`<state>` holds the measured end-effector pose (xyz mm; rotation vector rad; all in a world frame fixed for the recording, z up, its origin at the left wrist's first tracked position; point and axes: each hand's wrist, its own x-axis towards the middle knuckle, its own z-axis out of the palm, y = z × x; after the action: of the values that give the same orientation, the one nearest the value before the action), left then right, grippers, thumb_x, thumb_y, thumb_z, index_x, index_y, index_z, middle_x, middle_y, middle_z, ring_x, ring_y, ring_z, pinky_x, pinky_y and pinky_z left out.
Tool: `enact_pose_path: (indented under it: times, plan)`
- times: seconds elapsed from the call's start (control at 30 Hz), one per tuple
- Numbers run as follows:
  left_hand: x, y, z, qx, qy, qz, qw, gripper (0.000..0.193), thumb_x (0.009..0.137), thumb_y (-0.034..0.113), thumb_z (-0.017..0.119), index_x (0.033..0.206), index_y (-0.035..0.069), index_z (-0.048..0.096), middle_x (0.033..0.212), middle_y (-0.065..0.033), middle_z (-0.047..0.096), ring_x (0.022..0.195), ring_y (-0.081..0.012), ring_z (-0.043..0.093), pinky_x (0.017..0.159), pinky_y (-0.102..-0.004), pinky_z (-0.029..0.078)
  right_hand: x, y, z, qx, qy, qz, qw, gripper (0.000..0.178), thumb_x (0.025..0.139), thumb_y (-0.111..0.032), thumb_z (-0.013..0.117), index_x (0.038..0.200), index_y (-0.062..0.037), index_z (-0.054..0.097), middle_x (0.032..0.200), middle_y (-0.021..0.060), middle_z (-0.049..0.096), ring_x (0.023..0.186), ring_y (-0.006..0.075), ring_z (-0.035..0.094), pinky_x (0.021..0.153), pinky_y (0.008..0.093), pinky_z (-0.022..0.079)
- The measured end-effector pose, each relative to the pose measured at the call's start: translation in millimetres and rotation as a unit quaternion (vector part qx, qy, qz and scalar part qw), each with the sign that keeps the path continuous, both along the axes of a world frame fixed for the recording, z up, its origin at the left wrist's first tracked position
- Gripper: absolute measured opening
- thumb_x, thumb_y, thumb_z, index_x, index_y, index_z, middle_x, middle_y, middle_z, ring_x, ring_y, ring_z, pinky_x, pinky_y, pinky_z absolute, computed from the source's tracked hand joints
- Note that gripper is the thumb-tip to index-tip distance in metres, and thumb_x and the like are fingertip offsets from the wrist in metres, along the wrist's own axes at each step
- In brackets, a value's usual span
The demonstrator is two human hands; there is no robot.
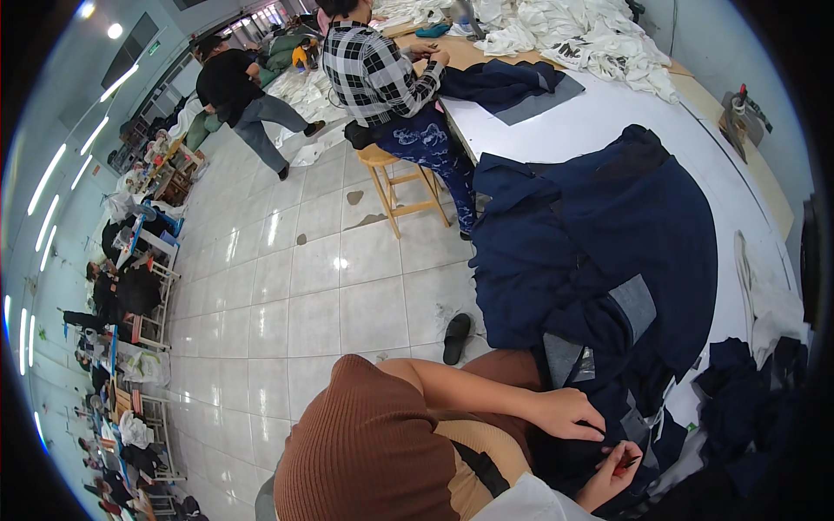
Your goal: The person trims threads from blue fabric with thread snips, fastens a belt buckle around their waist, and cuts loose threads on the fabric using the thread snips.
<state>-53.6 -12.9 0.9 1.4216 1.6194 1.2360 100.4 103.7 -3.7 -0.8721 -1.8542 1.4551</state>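
My left hand (569,414) reaches in over my lap, fingers curled and pinching the edge of dark navy cloth (556,456). Just below it, my right hand (612,473) is closed round a small dark pointed tool (629,464) with a bit of red by the fingers; its exact kind is too small to make out. The two hands are close together. Beside them, a large heap of navy garments (599,243) lies on the white table, with grey patches (632,308) showing on the near part.
Across the white table (530,135), a person in a checked shirt (373,74) sits on a wooden stool (400,187) handling navy cloth. White fabric is piled (573,35) at the far end, near an iron (737,117). Another person (248,95) walks on the tiled floor. A black slipper (456,339) lies nearby.
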Motion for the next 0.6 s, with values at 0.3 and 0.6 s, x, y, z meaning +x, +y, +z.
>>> enact_pose_path:
  times: [0.3, 0.6]
  plan:
    - [3.1, 2.9, -14.4, 0.133, -0.003, 0.061, 0.989, 0.019, 0.086, 0.018, 0.058, 0.094, 0.003, 0.066, 0.084, -0.0104, 0.065, 0.078, -0.0271, 0.061, 0.064, -0.0349, 0.045, 6.3, -5.2, 0.1, 0.035, -0.043, 0.047, 0.997, 0.01, 0.089, -0.007, 0.055, 0.096, -0.0006, 0.053, 0.081, 0.0007, 0.051, 0.068, 0.005, 0.042, 0.059, 0.016, 0.03]
    - [6.9, -9.7, -13.5, 0.131, 0.02, 0.018, 0.991, 0.019, 0.085, 0.021, 0.059, 0.091, 0.004, 0.066, 0.087, -0.0062, 0.065, 0.085, -0.0237, 0.058, 0.075, -0.0347, 0.041, 17.3, -8.1, -9.3, 0.094, -0.008, 0.043, 0.995, 0.008, 0.088, -0.004, 0.056, 0.094, -0.0002, 0.053, 0.082, 0.0009, 0.051, 0.072, 0.008, 0.044, 0.065, 0.0182, 0.034]
